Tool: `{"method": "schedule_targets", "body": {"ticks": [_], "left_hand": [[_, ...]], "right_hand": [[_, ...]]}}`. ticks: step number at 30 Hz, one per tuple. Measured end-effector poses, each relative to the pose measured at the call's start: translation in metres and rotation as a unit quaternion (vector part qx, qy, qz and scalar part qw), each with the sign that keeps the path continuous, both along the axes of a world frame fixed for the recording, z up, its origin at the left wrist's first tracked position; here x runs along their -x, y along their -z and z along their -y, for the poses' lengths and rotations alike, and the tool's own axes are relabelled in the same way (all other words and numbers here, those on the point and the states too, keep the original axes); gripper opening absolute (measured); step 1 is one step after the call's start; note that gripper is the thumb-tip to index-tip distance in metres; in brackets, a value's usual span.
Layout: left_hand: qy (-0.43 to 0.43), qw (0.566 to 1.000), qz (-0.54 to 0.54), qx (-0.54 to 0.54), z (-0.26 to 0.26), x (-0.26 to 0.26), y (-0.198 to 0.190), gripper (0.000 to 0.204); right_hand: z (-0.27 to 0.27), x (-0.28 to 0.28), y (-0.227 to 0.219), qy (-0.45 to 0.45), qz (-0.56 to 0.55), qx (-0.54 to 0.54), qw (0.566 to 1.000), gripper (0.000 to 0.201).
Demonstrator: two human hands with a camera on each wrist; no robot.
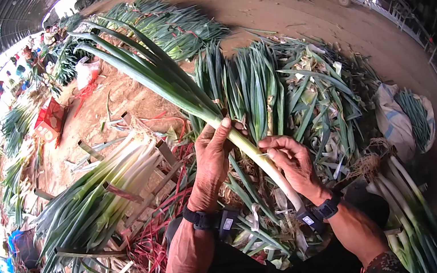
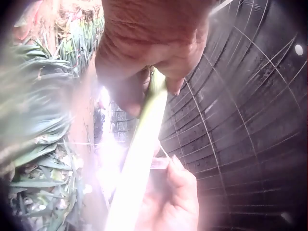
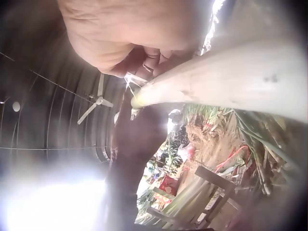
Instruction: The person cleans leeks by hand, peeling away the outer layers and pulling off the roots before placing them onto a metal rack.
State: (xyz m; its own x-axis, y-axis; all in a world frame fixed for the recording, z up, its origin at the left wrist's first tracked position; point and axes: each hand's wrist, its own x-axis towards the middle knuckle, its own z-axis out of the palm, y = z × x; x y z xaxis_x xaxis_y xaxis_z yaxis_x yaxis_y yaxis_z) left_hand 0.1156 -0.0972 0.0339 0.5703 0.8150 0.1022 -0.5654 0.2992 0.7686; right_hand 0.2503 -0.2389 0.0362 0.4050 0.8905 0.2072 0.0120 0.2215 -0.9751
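Observation:
A long leek (image 1: 279, 178) lies slantwise before me, its green leaves (image 1: 163, 79) fanning away to the upper left and its white stalk running down toward my lap. My left hand (image 1: 210, 158) grips the stalk just below the leaves, thumb across the top. Beside the pale shaft, my right hand (image 1: 295, 165) pinches a thin whitish strip of skin (image 2: 164, 150) that pulls away from the stalk. Strong glare washes out the lower stalk in the left wrist view.
Bundled leeks (image 1: 110, 180) lie in a wooden rack (image 1: 153, 196) at left, with red ties (image 1: 154, 251) near it. Ahead are upright leeks (image 1: 253, 84) and a heap of leaf scraps (image 1: 321, 96). At right stand a white sack (image 1: 391, 116) and more leeks (image 1: 405, 198).

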Motion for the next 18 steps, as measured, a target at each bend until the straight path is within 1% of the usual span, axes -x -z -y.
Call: {"method": "schedule_targets", "body": {"ticks": [3, 8, 11, 12, 15, 16, 17, 18], "left_hand": [[-0.009, 1.0, -0.004, 0.002, -0.002, 0.002, -0.003, 0.044], [-0.045, 0.998, -0.037, 0.005, -0.012, 0.005, -0.001, 0.042], [-0.045, 0.999, -0.007, 0.011, -0.023, 0.007, 0.006, 0.039], [-0.061, 0.998, -0.022, 0.008, -0.027, 0.01, 0.006, 0.035], [-0.094, 0.995, -0.025, 0.0, -0.034, 0.013, 0.007, 0.03], [-0.099, 0.995, -0.012, 0.017, -0.04, 0.013, 0.011, 0.027], [-0.112, 0.994, -0.013, 0.015, -0.045, 0.016, 0.012, 0.027], [-0.125, 0.992, -0.015, 0.014, -0.049, 0.019, 0.012, 0.026]], "right_hand": [[0.01, -0.001, -0.002, -0.004, -0.04, 0.007, 0.999, 0.018], [0.023, -0.002, -0.007, -0.024, 0.028, -0.028, 0.999, 0.013], [0.036, 0.002, -0.018, -0.072, 0.001, -0.02, 0.997, 0.012], [0.039, 0.002, -0.022, -0.09, -0.008, -0.011, 0.996, 0.01], [0.051, -0.004, -0.02, -0.144, -0.011, 0.009, 0.989, 0.009], [0.057, -0.007, -0.015, -0.17, -0.034, 0.042, 0.984, 0.008], [0.064, -0.009, -0.018, -0.194, -0.009, 0.094, 0.976, 0.009], [0.072, -0.011, -0.012, -0.202, 0.019, 0.122, 0.972, 0.009]]}}
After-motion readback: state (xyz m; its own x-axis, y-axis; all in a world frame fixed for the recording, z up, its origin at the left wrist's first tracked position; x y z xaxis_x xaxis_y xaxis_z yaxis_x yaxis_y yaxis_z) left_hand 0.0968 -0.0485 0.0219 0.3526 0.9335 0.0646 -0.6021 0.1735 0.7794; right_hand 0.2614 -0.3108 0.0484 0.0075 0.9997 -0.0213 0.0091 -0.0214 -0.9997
